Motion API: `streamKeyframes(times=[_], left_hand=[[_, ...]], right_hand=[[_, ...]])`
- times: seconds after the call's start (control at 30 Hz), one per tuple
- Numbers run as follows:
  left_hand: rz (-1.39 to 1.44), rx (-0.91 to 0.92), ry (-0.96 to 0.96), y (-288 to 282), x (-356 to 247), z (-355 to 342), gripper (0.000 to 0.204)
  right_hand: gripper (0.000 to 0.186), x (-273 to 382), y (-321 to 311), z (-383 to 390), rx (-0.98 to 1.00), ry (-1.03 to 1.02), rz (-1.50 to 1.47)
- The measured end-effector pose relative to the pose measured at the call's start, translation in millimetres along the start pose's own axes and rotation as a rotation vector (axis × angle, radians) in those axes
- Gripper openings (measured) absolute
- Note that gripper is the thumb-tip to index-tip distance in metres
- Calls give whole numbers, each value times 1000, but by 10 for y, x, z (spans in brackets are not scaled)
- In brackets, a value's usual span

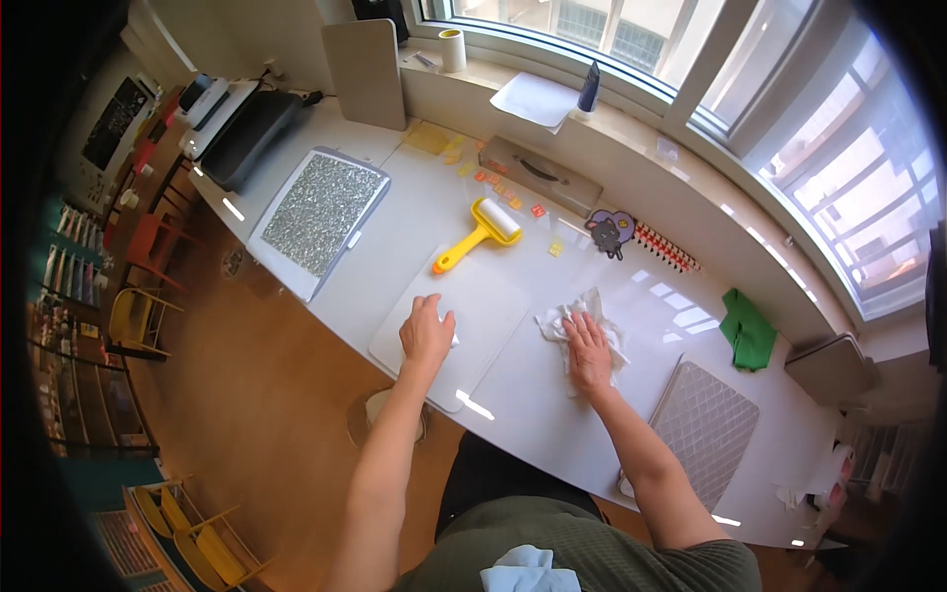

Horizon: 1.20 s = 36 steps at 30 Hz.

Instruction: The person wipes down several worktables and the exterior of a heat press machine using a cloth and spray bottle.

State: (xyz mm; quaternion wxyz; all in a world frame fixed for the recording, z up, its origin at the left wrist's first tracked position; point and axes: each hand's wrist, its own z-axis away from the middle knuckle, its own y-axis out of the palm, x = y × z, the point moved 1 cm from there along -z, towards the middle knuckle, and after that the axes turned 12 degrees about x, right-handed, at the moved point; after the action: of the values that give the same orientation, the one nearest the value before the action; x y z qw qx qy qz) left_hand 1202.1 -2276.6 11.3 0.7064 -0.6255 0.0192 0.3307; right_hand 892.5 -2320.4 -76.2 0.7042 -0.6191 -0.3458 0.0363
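My left hand (427, 331) is closed with curled fingers over a thin white board (483, 331) on the table. A bit of something white shows beside its thumb; what it is stays mostly hidden. To the right, my right hand (589, 357) lies flat, fingers stretched, on a crumpled white wipe (612, 331) spread on the tabletop. Beyond the left hand, a yellow-handled lint roller (481, 233) with a white roll rests across the board's far end.
The white table (543, 434) runs below a window ledge. Left stands a speckled silver panel (321, 212); right lies a quilted grey pad (702, 419). Along the back are a grey case (541, 176), orange and yellow tags (493, 185), a cartoon cutout (612, 233) and a green cloth (747, 331).
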Motion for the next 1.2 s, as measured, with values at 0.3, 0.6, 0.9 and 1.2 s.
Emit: streamKeyframes(times=[0.3,0.6,0.9,1.2], left_hand=[[-293,158,102,222,157,-1305,26],[223,0,509,-596,-308,-1704,39],[463,-70,399,-1685,-606,-2343,30],[142,-246,403,-2331,-350,-3670,30]], right_hand=[[32,308,80,-582,-230,86,-155],[37,385,84,-694,-169,119,-74],[39,393,72,-721,-229,119,-38],[40,405,19,-761,-238,134,-22]])
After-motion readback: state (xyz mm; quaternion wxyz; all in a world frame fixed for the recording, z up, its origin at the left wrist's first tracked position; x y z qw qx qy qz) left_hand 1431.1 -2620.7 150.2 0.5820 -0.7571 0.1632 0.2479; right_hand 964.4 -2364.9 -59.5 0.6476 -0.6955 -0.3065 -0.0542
